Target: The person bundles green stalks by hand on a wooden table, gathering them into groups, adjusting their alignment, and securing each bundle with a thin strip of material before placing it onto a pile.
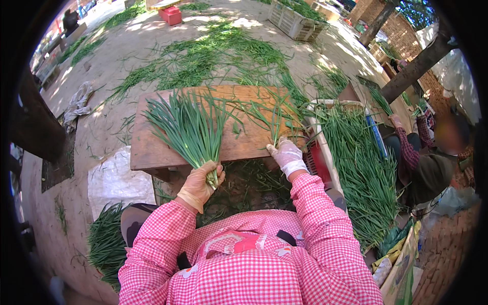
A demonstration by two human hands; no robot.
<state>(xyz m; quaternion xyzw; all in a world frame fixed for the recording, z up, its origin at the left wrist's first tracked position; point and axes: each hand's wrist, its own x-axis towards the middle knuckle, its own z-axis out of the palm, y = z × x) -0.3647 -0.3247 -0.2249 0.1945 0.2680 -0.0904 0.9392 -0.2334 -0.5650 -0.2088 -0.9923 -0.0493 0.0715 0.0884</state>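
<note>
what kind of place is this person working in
Probably an outdoor yard where produce is handled: long greens lie strewn over sun-dappled ground, more fill a white-rimmed crate, and tree trunks stand at both sides.

Dappled sunlight [247,23] crosses pale ground [114,63] at the top; a brick wall [398,35] and leaning tree trunk [417,70] stand upper right, a wooden counter [152,147] centre.

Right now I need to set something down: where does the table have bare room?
The table shows bare wood at its near left corner, left of the bunch in the left hand, and along the front between that bunch and the right hand. Its far right is crowded with thin stalks; the crate beside it is heaped with greens.
</note>
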